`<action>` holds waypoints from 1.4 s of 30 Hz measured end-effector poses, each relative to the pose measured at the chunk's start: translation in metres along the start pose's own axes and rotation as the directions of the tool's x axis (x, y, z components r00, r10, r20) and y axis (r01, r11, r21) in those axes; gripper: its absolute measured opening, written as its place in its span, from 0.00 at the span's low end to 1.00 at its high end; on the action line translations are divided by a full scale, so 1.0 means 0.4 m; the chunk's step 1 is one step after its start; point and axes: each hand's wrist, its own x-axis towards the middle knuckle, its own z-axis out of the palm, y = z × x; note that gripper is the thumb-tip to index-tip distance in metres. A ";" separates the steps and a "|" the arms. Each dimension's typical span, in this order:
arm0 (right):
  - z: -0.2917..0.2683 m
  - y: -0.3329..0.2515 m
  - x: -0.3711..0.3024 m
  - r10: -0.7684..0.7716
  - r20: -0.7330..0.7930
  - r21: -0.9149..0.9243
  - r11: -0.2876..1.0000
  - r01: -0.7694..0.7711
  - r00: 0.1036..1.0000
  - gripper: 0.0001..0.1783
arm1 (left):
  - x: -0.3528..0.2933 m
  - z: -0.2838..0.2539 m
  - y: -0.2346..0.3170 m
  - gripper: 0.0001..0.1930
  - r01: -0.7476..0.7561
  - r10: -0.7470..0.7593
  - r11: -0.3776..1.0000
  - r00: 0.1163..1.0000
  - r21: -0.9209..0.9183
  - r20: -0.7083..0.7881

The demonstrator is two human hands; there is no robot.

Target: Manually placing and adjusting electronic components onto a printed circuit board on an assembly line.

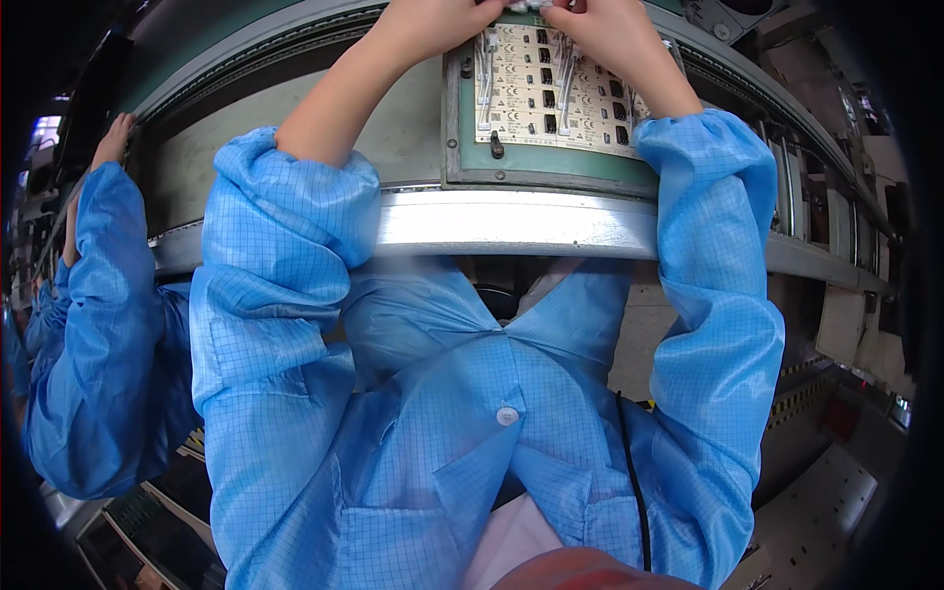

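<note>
Both hands reach to the far edge of the picture, where part of them is cut off. My left hand [447, 18] and my right hand [602, 29] nearly meet, their fingers closed in a pinch at a small white piece [527, 4] whose kind I cannot make out. Just below them lies a panel of white circuit boards [511, 84] with black components in columns. White wire leads [566, 93] lie across the boards. The panel sits in a green carrier frame [580, 169] with small dark clamps [497, 147]. My right wrist covers part of its right side.
A shiny metal rail [511, 221] runs along the near side of the conveyor line [265, 128]. At the left, another person's blue sleeve [113, 265] and hand [115, 138] rest by the line. Rollers and metal frames [796, 187] stand at the right.
</note>
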 end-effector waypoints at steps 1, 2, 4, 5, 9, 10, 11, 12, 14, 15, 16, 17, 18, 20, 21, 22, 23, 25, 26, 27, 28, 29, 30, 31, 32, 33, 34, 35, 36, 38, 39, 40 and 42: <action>0.013 0.029 0.006 0.029 0.007 0.014 0.999 -0.029 1.000 0.15 | 0.012 0.017 -0.026 0.10 0.013 -0.019 0.994 0.998 0.111 0.057; 0.019 0.025 0.008 0.060 0.017 0.029 0.998 -0.061 0.998 0.15 | 0.019 0.023 -0.015 0.11 0.022 -0.049 0.975 0.992 0.220 0.115; 0.009 0.014 0.008 0.125 0.093 0.081 0.988 -0.132 0.988 0.14 | 0.010 0.017 0.007 0.11 0.041 -0.064 0.964 0.995 0.263 0.078; 0.000 0.001 0.006 0.185 0.163 0.122 0.971 -0.206 0.969 0.14 | 0.007 0.010 0.027 0.11 0.053 -0.068 0.951 0.997 0.304 0.040; 0.016 0.029 -0.004 -0.209 -0.009 0.811 0.571 0.130 0.978 0.12 | 0.010 0.017 0.001 0.11 0.159 -0.172 0.943 0.985 0.291 0.017; 0.025 0.026 0.003 -0.125 0.028 0.572 0.815 0.087 0.992 0.12 | 0.003 0.015 0.004 0.10 0.102 -0.112 0.920 0.994 0.380 0.006; 0.031 0.036 0.006 -0.013 0.039 0.257 0.966 0.003 0.999 0.11 | 0.006 0.021 0.019 0.10 0.040 -0.049 0.894 0.999 0.447 0.009; 0.031 0.052 0.007 0.005 0.043 0.246 0.969 -0.016 0.999 0.11 | 0.010 0.028 0.026 0.10 0.034 -0.046 0.903 0.999 0.429 0.017; 0.027 0.056 0.016 0.022 0.104 0.167 0.985 -0.039 0.994 0.11 | 0.013 0.008 0.046 0.11 -0.003 -0.059 0.858 0.993 0.513 0.103; 0.031 0.045 0.025 0.004 0.100 0.180 0.983 -0.022 0.995 0.11 | 0.009 -0.017 0.065 0.11 0.004 -0.065 0.847 0.993 0.531 0.097; 0.037 0.036 0.030 -0.016 0.077 0.226 0.974 -0.002 0.997 0.11 | 0.004 -0.039 0.080 0.11 0.035 -0.113 0.838 0.988 0.545 0.110; 0.038 0.044 0.028 -0.001 0.063 0.246 0.969 -0.014 0.998 0.11 | 0.011 -0.036 0.080 0.12 0.057 -0.149 0.849 0.979 0.525 0.136; 0.036 0.052 0.025 0.018 0.069 0.233 0.972 -0.034 0.997 0.11 | 0.021 -0.037 0.079 0.12 0.051 -0.143 0.862 0.979 0.505 0.145; 0.032 0.037 0.023 0.029 0.081 0.318 0.946 -0.053 0.996 0.11 | 0.032 -0.062 0.082 0.12 0.115 -0.219 0.891 0.956 0.440 0.194; 0.030 0.020 0.025 0.020 0.077 0.330 0.943 -0.044 0.997 0.11 | 0.028 -0.073 0.088 0.12 0.117 -0.225 0.884 0.955 0.453 0.192; 0.027 0.004 0.026 -0.025 0.059 0.239 0.971 0.010 0.998 0.11 | 0.023 -0.081 0.093 0.13 0.156 -0.246 0.889 0.955 0.430 0.163; 0.026 0.000 0.026 -0.057 0.047 0.132 0.990 0.051 0.997 0.11 | 0.023 -0.079 0.089 0.13 0.188 -0.261 0.901 0.955 0.391 0.142; 0.038 0.004 0.038 -0.056 0.038 0.096 0.994 0.052 0.998 0.12 | 0.023 -0.071 0.075 0.13 0.189 -0.255 0.894 0.960 0.406 0.115; 0.042 0.009 0.041 -0.060 0.036 0.057 0.997 0.058 0.998 0.12 | 0.022 -0.059 0.067 0.13 0.197 -0.252 0.887 0.964 0.418 0.081; 0.042 0.011 0.040 -0.055 0.036 0.055 0.997 0.053 0.998 0.12 | 0.019 -0.049 0.062 0.13 0.195 -0.251 0.889 0.964 0.415 0.084; 0.040 0.009 0.040 -0.062 0.037 0.066 0.996 0.060 0.997 0.13 | 0.014 -0.039 0.057 0.13 0.211 -0.248 0.885 0.968 0.414 0.038; 0.040 0.006 0.040 -0.066 0.036 0.078 0.995 0.063 0.997 0.13 | 0.014 -0.038 0.061 0.12 0.224 -0.244 0.883 0.970 0.413 -0.005; 0.043 0.004 0.042 -0.059 0.035 0.078 0.995 0.056 0.998 0.13 | 0.017 -0.040 0.064 0.12 0.220 -0.242 0.884 0.970 0.412 0.001; 0.046 0.002 0.044 -0.041 0.043 0.113 0.993 0.036 0.998 0.13 | 0.019 -0.045 0.069 0.12 0.277 -0.308 0.862 0.951 0.425 0.005; 0.047 -0.002 0.047 -0.028 0.051 0.148 0.989 0.020 0.998 0.13 | 0.021 -0.050 0.075 0.12 0.334 -0.373 0.834 0.928 0.440 0.004; 0.045 -0.008 0.047 -0.027 0.050 0.149 0.989 0.019 0.998 0.13 | 0.010 -0.051 0.066 0.12 0.332 -0.373 0.834 0.928 0.441 0.005; 0.041 -0.017 0.045 -0.031 0.041 0.121 0.992 0.026 0.999 0.13 | -0.012 -0.049 0.048 0.11 0.290 -0.291 0.930 0.956 0.225 -0.029; 0.039 -0.023 0.045 -0.037 0.032 0.093 0.995 0.033 0.999 0.12 | -0.022 -0.051 0.043 0.11 0.217 -0.216 0.976 0.973 0.002 -0.083; 0.042 -0.024 0.047 -0.039 0.029 0.095 0.995 0.036 0.999 0.12 | -0.017 -0.044 0.039 0.11 0.216 -0.214 0.976 0.973 0.005 -0.084; 0.052 -0.020 0.049 -0.023 0.006 0.138 0.990 0.022 1.000 0.11 | 0.002 -0.020 0.037 0.10 0.343 -0.331 0.832 0.938 0.436 -0.105; 0.058 -0.012 0.050 -0.022 0.003 0.137 0.990 0.021 1.000 0.11 | 0.003 -0.016 0.030 0.10 0.339 -0.328 0.834 0.939 0.436 -0.104; 0.065 -0.003 0.051 -0.033 -0.016 0.120 0.992 0.035 0.999 0.11 | 0.001 -0.011 0.023 0.09 0.319 -0.302 0.836 0.947 0.446 -0.111; 0.069 -0.001 0.053 -0.047 -0.035 0.105 0.993 0.050 0.998 0.11 | 0.001 -0.014 0.026 0.09 0.300 -0.277 0.838 0.953 0.456 -0.119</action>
